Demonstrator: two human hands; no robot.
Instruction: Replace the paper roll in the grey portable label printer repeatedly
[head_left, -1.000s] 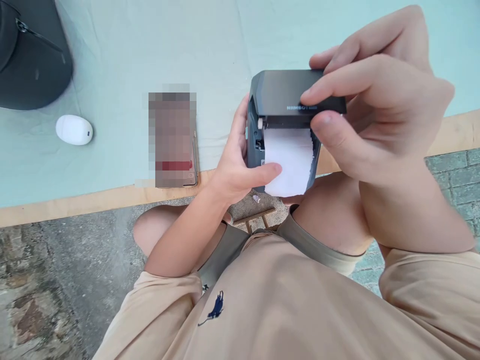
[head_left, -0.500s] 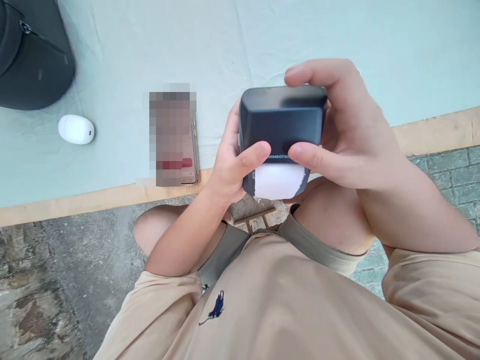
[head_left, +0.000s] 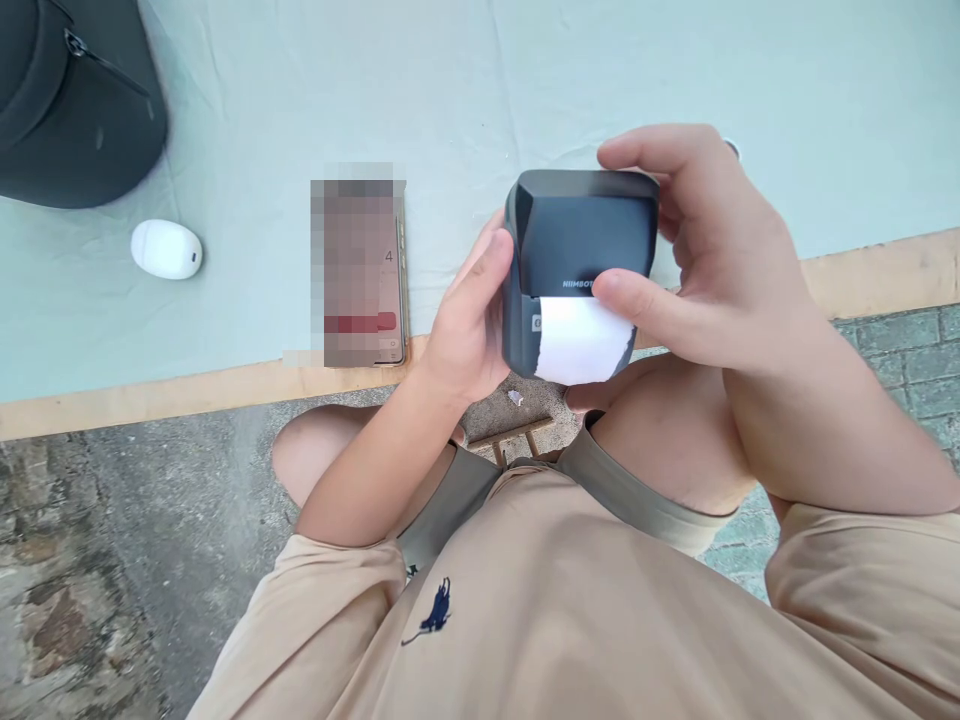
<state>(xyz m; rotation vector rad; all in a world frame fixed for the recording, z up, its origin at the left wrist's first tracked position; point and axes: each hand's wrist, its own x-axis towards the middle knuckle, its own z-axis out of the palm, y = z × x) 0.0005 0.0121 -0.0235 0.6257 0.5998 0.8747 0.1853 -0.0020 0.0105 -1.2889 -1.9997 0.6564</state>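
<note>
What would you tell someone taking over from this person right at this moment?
Left hand: grips the left side of the dark label printer, thumb on its edge.
Right hand: wraps the printer's right side and top, thumb on the front by the logo.
The printer is held above the lap, just off the table edge. Its lid looks shut, with white paper sticking out of the slot, its end ragged.
Phone and a small white oval device lie on the table.
Left: the ragged end is not torn off.

Items I see: printer (head_left: 581, 240), dark matt plastic, smooth; its paper strip (head_left: 577, 340), plain white, torn edge. Tabletop (head_left: 225, 385) edge, bare pale wood under smooth pale-green cloth (head_left: 300, 90). White glossy plastic case (head_left: 166, 249). Floor (head_left: 135, 520), rough stone.
</note>
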